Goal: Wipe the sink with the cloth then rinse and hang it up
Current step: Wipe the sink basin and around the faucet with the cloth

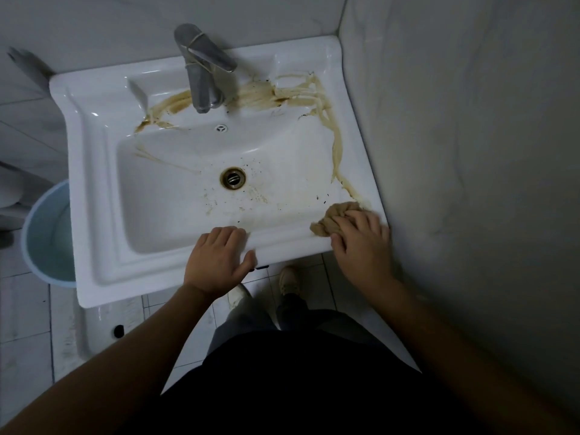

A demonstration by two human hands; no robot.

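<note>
A white ceramic sink [103, 189] fills the middle of the head view. Brown streaks [337, 146] run along its back ledge and down the right rim, and specks dot the basin around the drain [233, 178]. A crumpled tan cloth [334, 216] lies on the sink's front right corner. My right hand [361, 241] presses down on it, fingers curled over the fabric. On the front rim near the middle rests my left hand [219, 259], flat, fingers together, holding nothing. A metal faucet [201, 73] stands at the back centre; no water is running.
A grey wall [470, 152] runs close along the sink's right side. A light blue bucket [50, 233] stands on the floor to the left of the sink. My feet [288, 281] are on the white tiled floor below the front rim.
</note>
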